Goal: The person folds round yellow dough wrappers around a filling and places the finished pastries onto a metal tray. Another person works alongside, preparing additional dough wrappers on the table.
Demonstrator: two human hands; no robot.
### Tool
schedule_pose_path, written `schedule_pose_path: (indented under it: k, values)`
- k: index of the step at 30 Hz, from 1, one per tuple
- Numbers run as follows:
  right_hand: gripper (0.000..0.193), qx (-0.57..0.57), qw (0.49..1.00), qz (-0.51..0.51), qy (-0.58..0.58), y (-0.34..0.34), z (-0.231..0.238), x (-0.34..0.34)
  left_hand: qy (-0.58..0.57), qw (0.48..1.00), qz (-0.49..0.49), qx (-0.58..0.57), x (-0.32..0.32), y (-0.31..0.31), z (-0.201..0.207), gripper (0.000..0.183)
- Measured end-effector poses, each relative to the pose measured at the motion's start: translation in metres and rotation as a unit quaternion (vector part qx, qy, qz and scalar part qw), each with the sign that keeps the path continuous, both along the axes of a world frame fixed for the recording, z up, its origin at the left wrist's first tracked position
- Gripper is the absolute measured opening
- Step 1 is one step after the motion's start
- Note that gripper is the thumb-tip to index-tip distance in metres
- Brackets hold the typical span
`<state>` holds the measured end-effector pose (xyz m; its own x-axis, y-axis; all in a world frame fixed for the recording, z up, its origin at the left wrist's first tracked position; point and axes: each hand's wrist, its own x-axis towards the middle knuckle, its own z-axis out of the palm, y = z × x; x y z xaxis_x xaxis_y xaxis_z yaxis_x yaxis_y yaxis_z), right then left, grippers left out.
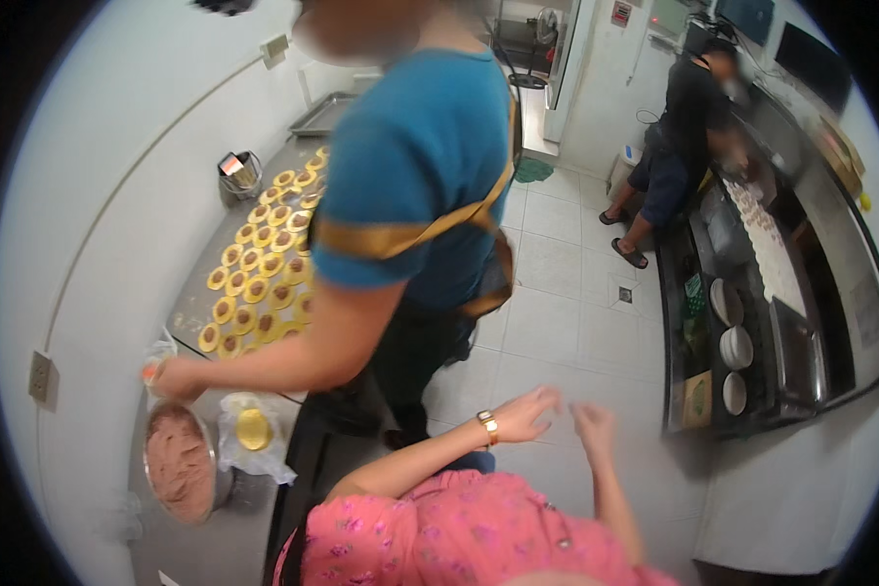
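My left hand (525, 415), with a gold-coloured watch (488, 427) on its wrist, is held out in front of my pink patterned top (488, 527). Its fingers are stretched loosely and nothing shows in them. Close by on the right is my right hand (594, 430), raised and smeared by motion, so its fingers are unclear. Both are over the tiled floor, apart from any object. On the left counter sit a metal bowl of pinkish-brown filling (179, 464) and a yellow dough disc (253, 429) on a clear plastic sheet (227, 459).
A co-worker in a blue shirt (415, 166) stands at the steel table (190, 308), which bears many filled dough discs (256, 289). Their hand (178, 379) reaches beside the bowl. Another person (684, 127) works at the right-hand counter, above shelves with stacked white bowls (735, 347).
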<state>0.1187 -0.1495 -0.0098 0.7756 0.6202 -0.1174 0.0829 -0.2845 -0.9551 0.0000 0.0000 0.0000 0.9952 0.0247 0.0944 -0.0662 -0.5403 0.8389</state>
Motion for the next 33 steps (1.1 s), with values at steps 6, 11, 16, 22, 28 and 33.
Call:
schedule_pose_path:
  k: [6, 11, 16, 22, 28, 33]
  values:
    - [0.01, 0.035, 0.998, 0.016, 0.042, 0.053, 0.016, 0.136, 0.012, 0.998, 0.057, -0.013, 0.15, 0.034, 0.013, 0.029]
    - [0.013, -0.057, 0.989, 0.136, 0.005, 0.105, -0.007, 0.257, -0.004, 0.988, 0.153, -0.029, 0.234, 0.104, -0.016, 0.028]
    - [0.015, -0.062, 0.962, 0.263, -0.043, 0.191, -0.018, 0.347, 0.071, 0.948, 0.308, -0.034, 0.259, 0.17, -0.027, 0.026]
    - [0.015, -0.032, 0.889, 0.442, -0.115, 0.342, -0.007, 0.394, 0.131, 0.878, 0.456, -0.063, 0.255, 0.247, -0.02, 0.025]
    - [0.015, -0.001, 0.841, 0.54, -0.009, 0.498, -0.036, 0.362, 0.085, 0.78, 0.62, -0.008, 0.232, 0.36, -0.037, 0.021]
    - [0.016, -0.012, 0.777, 0.63, -0.003, 0.625, -0.029, 0.318, 0.036, 0.663, 0.747, 0.027, 0.194, 0.465, -0.011, 0.018]
